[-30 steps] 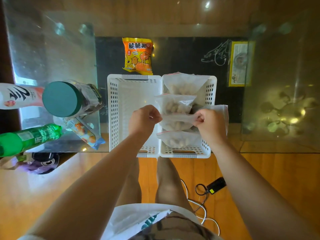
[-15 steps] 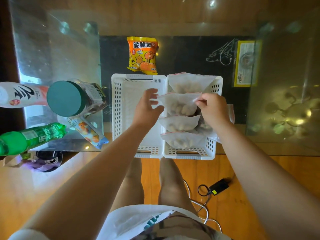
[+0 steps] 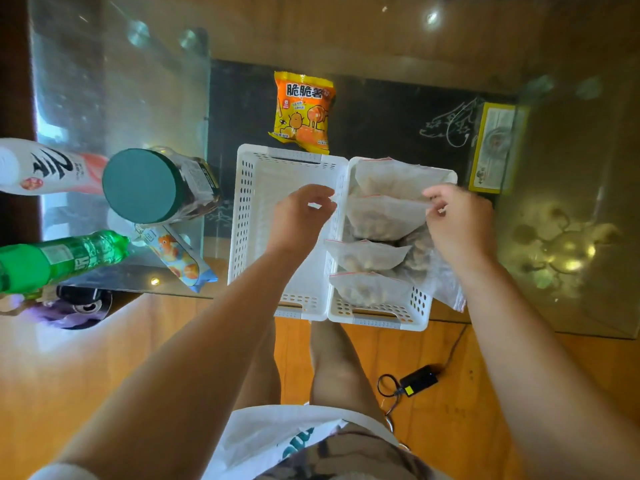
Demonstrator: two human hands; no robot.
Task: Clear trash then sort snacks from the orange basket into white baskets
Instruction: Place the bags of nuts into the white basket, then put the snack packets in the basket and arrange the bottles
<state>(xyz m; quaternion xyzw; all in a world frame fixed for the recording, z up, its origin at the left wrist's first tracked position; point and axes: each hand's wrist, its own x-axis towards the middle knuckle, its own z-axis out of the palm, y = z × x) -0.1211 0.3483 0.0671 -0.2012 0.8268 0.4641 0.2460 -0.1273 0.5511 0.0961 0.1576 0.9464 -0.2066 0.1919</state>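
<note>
Two white baskets stand side by side at the glass table's front edge. The left white basket (image 3: 256, 216) holds nothing. The right white basket (image 3: 420, 301) carries several clear zip bags of pale snacks in a row. My right hand (image 3: 459, 230) pinches the right top corner of the second zip bag (image 3: 381, 216) from the back. My left hand (image 3: 299, 220) hovers over the divide between the baskets, fingers loosely curled and holding nothing. An orange snack packet (image 3: 303, 110) lies flat just behind the baskets. No orange basket is in view.
On the left stand a jar with a green lid (image 3: 142, 187), a green bottle (image 3: 59, 259), a white bottle (image 3: 45, 168) and a blue snack packet (image 3: 180, 258). A yellow box (image 3: 495, 147) lies at the right. A black adapter (image 3: 419, 379) sits on the floor by my legs.
Both hands let go of the third zip bag they held by its ends. My right hand moved back to the second bag's corner; my left hand opened and lifted away.
</note>
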